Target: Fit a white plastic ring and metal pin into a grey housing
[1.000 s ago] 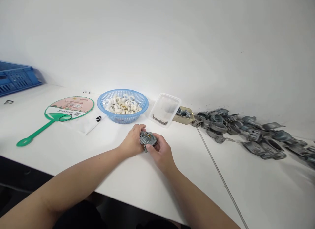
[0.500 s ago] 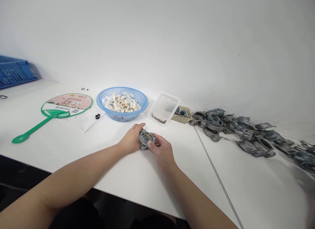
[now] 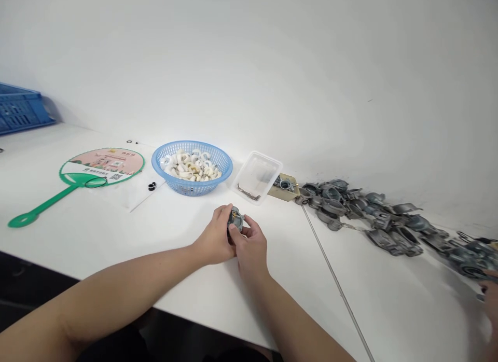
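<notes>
No wording can be read here. The green fan (image 3: 101,166) is showing a pink panel (image 3: 105,158) with a small dark heading (image 3: 126,153) near its top edge, while a white band (image 3: 91,171) below it is carrying a line of dark print beside a QR code (image 3: 115,176). All of this print is staying too small and blurred to make out.

There was one left hand (image 3: 213,237), one right hand (image 3: 249,245), one metal carburetor (image 3: 235,219), one blue basket (image 3: 190,188), one green fan (image 3: 101,165), and one clear box (image 3: 272,167)
</notes>
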Demonstrator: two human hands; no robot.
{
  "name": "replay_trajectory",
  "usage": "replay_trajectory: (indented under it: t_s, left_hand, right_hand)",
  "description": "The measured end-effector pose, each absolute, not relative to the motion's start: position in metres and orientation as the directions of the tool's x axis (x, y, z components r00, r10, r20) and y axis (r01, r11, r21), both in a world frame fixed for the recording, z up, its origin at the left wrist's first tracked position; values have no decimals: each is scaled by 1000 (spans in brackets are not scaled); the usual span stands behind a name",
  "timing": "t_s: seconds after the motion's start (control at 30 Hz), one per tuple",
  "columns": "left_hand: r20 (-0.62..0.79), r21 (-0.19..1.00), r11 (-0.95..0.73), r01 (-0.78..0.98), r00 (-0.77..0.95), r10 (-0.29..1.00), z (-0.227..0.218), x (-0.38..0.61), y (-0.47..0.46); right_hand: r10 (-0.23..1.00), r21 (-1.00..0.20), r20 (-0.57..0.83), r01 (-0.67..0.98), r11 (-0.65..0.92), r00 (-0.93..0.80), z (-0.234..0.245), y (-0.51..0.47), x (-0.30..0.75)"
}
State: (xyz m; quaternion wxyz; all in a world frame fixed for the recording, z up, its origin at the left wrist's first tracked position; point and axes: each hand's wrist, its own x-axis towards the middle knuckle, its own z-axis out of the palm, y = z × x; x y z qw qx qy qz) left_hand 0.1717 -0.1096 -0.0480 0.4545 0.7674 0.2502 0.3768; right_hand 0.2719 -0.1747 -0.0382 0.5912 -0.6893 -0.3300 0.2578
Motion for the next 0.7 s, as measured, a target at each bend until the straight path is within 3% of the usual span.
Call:
replay_trajectory:
  t_s: [0.2, 0.43, 0.57, 0.7]
  left_hand:
    - [217, 922, -347, 173, 511, 831, -40, 169, -99]
    - [178, 961, -276, 33, 689, 702, -37, 156, -84]
    - [220, 970, -218, -112, 789, 574, -45, 157, -82]
    - [269, 961, -212, -180, 795, 544, -51, 159, -80]
  right_hand:
    - [808, -987, 36, 148, -64, 588, -28, -179, 264]
    - [822, -909, 166, 408, -87, 545, -26, -184, 289]
    - [934, -913, 184, 405, 47, 307, -31, -180, 301]
    - [974, -934, 195, 324, 149, 117, -28, -176, 302]
